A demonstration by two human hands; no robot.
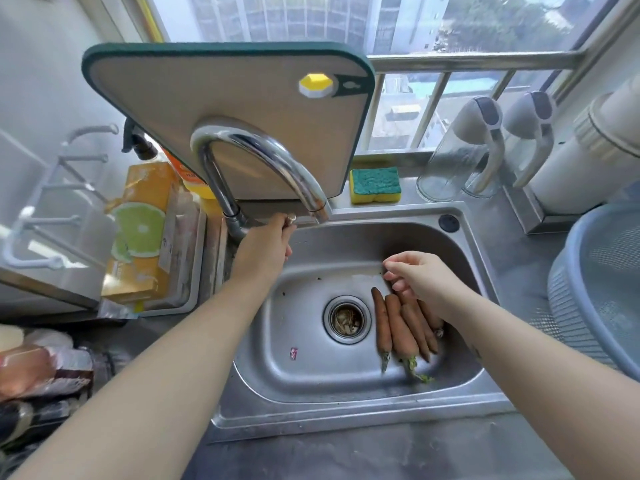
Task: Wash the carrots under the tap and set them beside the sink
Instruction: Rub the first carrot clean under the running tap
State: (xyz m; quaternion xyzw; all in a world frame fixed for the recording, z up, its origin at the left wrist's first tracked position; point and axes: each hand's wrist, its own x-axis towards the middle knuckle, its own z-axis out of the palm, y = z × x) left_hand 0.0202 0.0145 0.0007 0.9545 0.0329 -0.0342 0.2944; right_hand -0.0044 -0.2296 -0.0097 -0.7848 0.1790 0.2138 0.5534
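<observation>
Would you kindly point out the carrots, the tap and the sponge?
carrots [398,327]: head view, body of a middle carrot.
tap [273,154]: head view, top of its arch.
sponge [375,181]: head view, green top face.

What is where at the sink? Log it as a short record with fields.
carrots: lying together in the sink, right of the drain
left hand: grips the tap handle at the base of the tap
right hand: loosely curled over the carrots, holding nothing
water: none seen running
sponge: on the ledge behind the sink
</observation>
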